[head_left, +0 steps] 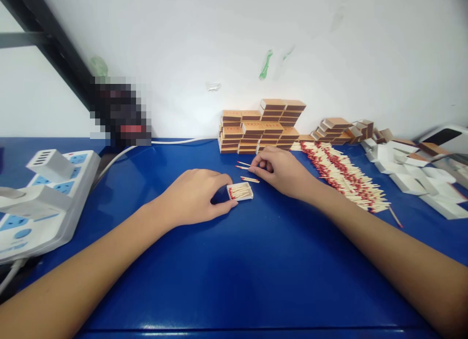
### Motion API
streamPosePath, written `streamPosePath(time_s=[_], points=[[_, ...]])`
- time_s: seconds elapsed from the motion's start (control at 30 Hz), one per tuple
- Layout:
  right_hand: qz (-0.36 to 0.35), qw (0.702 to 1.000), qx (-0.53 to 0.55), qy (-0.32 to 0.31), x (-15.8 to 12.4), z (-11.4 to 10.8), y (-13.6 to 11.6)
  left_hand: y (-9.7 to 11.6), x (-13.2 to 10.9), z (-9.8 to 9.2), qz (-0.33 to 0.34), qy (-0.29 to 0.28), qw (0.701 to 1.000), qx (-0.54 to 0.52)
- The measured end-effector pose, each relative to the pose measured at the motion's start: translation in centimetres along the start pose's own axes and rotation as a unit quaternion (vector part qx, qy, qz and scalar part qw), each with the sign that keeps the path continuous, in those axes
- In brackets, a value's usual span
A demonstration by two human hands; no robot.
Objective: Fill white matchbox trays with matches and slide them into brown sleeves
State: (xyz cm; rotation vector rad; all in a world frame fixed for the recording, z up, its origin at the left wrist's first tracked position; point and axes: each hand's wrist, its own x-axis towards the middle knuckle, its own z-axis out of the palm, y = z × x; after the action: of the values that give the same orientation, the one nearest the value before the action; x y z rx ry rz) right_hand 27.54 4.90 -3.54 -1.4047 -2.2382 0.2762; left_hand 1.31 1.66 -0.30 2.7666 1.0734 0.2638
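My left hand [197,195] grips a small white matchbox tray [250,195] at its left end, between thumb and forefinger. Red-tipped matches [239,190] lie side by side inside the tray. Just beyond it, my right hand [276,169] is closed in a pinch, with matches [243,168] sticking out to the left of its fingertips. How many it holds I cannot tell. Between that hand and the tray, a few loose matches [250,180] rest on the blue table [234,270].
Closed matchboxes [252,129] stand stacked against the wall. A long heap of matches [343,178] spreads on the right, near white trays [413,170] and brown sleeves [334,127]. At the left sits a power strip [78,202] with plugged-in adapters and a white cable [175,142].
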Motion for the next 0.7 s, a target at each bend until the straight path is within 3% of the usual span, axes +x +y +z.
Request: streamPosePath(time_s=[0.7], points=[[-0.013,0.997,0.004,-0.077,-1.0,-1.3,-0.1,-0.1,0.0,0.0,-0.003,-0.001,1.000,0.014]])
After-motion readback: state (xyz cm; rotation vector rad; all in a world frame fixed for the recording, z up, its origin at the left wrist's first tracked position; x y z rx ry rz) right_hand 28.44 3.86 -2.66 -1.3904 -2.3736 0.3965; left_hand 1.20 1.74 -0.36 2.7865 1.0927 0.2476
